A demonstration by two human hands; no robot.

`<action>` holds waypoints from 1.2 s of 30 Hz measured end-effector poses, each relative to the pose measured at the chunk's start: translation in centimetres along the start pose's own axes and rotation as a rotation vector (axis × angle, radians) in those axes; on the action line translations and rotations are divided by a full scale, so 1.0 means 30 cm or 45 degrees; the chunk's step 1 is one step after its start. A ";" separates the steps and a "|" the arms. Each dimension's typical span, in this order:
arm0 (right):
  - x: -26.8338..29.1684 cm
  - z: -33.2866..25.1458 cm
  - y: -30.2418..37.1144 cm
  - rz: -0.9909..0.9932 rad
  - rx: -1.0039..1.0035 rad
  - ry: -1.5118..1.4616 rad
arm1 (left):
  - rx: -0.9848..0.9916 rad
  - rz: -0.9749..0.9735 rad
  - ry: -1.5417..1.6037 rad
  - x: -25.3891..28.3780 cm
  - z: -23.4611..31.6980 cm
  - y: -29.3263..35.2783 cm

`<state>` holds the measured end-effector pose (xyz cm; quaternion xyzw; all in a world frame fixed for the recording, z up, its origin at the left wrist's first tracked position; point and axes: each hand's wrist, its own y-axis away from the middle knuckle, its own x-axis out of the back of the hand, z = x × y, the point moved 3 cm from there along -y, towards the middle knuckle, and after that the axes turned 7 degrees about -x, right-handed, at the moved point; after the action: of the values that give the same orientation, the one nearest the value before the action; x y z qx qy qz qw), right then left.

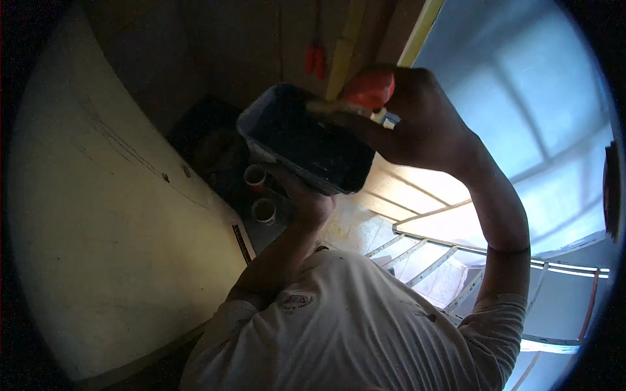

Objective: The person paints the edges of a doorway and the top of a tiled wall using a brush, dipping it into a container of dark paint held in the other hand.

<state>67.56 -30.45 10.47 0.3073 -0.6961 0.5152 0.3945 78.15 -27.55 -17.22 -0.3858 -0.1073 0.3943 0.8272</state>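
Head view, downward, close, perhaps tilted

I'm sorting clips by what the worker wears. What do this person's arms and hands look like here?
Both hands are bare, with no gloves: the left hand and the right hand. The forearms are bare too. Short sleeves of a light, off-white shirt end above the elbows; the cloth has small dark spots and a small printed mark near the left sleeve. A thin dark band circles the right arm.

I wear a white T-shirt [352, 326] with short sleeves. It has some small dark stains, and a small round printed mark sits on the chest near my left sleeve [225, 319]. My forearms are bare, with no gloves on my hands.
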 end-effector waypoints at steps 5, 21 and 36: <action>-0.009 -0.002 0.042 -0.096 0.043 0.009 | 0.032 -0.038 0.155 0.008 0.004 -0.018; -0.020 0.035 0.167 0.228 0.027 -0.392 | -0.018 -0.163 0.221 0.013 -0.007 -0.027; -0.035 0.100 0.151 0.036 0.020 -0.468 | -0.150 -0.323 0.114 0.029 0.010 -0.023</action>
<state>63.61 -32.05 6.95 0.3898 -0.7565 0.4612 0.2510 78.98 -27.01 -16.62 -0.4342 -0.1414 0.2619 0.8502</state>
